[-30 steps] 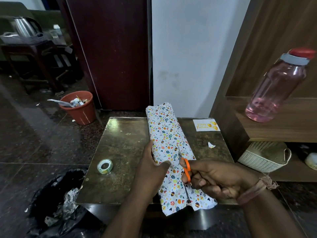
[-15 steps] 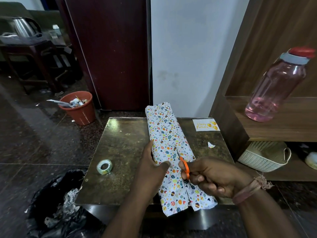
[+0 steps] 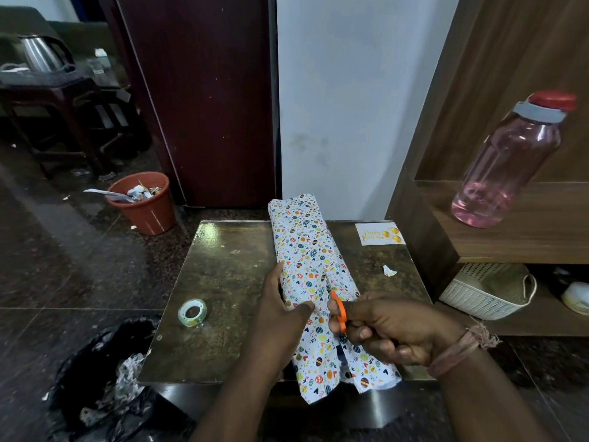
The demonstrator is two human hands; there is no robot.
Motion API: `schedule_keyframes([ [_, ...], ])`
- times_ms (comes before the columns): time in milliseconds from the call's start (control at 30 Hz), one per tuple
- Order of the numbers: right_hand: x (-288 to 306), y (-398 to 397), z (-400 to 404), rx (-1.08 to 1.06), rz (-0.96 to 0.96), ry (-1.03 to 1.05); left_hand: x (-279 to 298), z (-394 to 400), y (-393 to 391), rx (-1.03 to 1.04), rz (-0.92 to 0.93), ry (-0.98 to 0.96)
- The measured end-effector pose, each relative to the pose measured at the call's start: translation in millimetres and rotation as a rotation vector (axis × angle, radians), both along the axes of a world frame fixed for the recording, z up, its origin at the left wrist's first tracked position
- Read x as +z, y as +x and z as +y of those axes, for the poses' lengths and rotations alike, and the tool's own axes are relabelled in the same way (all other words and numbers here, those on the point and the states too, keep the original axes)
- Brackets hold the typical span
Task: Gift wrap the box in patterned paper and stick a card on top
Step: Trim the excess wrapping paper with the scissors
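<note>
A long box wrapped in white patterned paper (image 3: pixel 302 247) lies lengthwise on the small dark table (image 3: pixel 223 282), its loose near end hanging over the front edge. My left hand (image 3: pixel 280 311) grips the paper's left side, thumb on top. My right hand (image 3: pixel 392 330) holds orange-handled scissors (image 3: pixel 338 311) whose blades sit in a cut running up the middle of the paper. A white greeting card (image 3: pixel 379 233) with gold balloons lies at the table's far right corner. A roll of clear tape (image 3: pixel 192 312) rests on the left of the table.
A paper scrap (image 3: pixel 389 270) lies right of the box. A black bin bag (image 3: pixel 102 378) sits at the table's near left, a terracotta bin (image 3: pixel 143 202) further back. A wooden shelf at right holds a pink bottle (image 3: pixel 510 161) and a white basket (image 3: pixel 487 291).
The scissors have moved a little further up the paper, lengthening the cut. My left hand stays in place.
</note>
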State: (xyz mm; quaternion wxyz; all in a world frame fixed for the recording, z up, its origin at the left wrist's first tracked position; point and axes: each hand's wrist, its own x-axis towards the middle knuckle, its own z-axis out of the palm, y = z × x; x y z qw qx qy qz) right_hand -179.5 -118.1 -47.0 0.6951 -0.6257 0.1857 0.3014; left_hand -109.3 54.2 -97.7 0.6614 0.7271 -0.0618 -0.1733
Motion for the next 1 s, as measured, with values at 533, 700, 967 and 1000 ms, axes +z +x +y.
schedule_keyframes([
  [533,2.2,3.5,0.9,-0.043,0.019,0.03,5.9,-0.4,-4.0,-0.009,0.049,-0.025],
  [700,3.2,2.6,1.5,-0.062,-0.009,0.009,5.8,-0.2,-3.4,-0.02,0.049,-0.025],
  [967,3.5,2.0,1.8,-0.05,-0.01,-0.038,5.1,1.0,-3.7,-0.017,0.04,0.005],
  [1000,2.7,2.4,1.7,-0.06,-0.007,-0.033,5.3,1.1,-3.6,-0.021,0.043,0.007],
])
